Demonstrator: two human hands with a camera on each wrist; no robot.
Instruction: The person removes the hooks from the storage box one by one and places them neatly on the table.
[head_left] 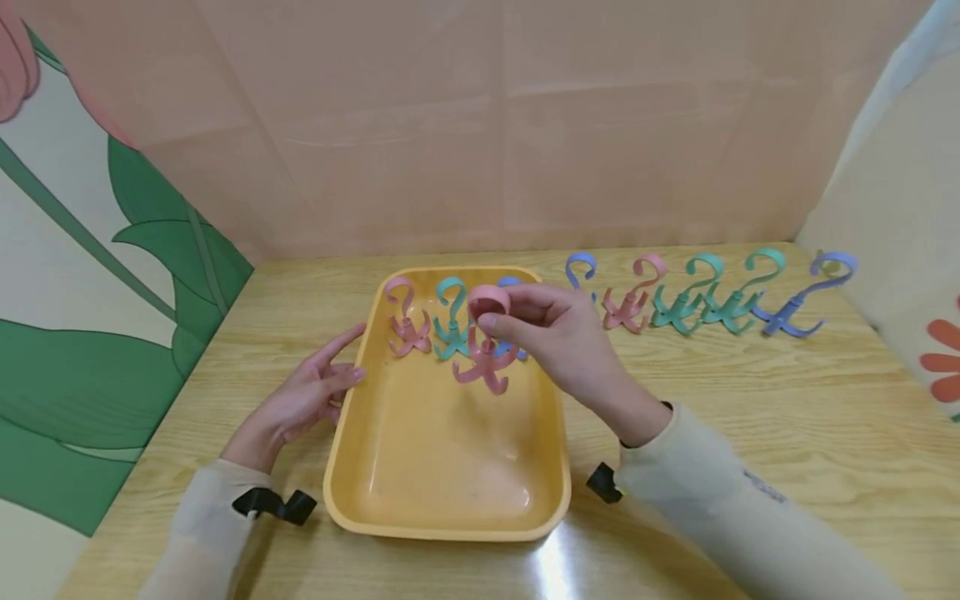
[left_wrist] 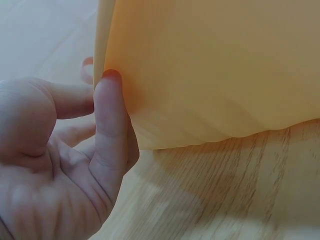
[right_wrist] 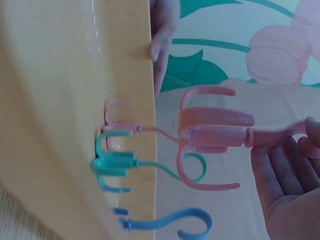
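Note:
My right hand (head_left: 558, 333) pinches a pink multi-prong hanging hook (head_left: 486, 362) by its curved top, prongs down, above the yellow tray (head_left: 450, 529). In the right wrist view, that pink hook (right_wrist: 215, 135) is apart from the tray wall. My left hand (head_left: 311, 387) is at the tray's left rim; in the left wrist view its thumb and fingers (left_wrist: 111, 120) pinch the edge. At the tray's far end stand a pink hook (head_left: 408, 333), a green hook (head_left: 452, 337) and a blue hook (head_left: 513, 282), the last partly hidden by my right hand.
Right of the tray, a row of hooks stands along the back of the wooden table (head_left: 750, 417): a blue hook (head_left: 581, 265), a pink hook (head_left: 630, 308), two green hooks (head_left: 678, 308) and a blue hook (head_left: 787, 317). A pink sheet (head_left: 487, 150) rises behind the table.

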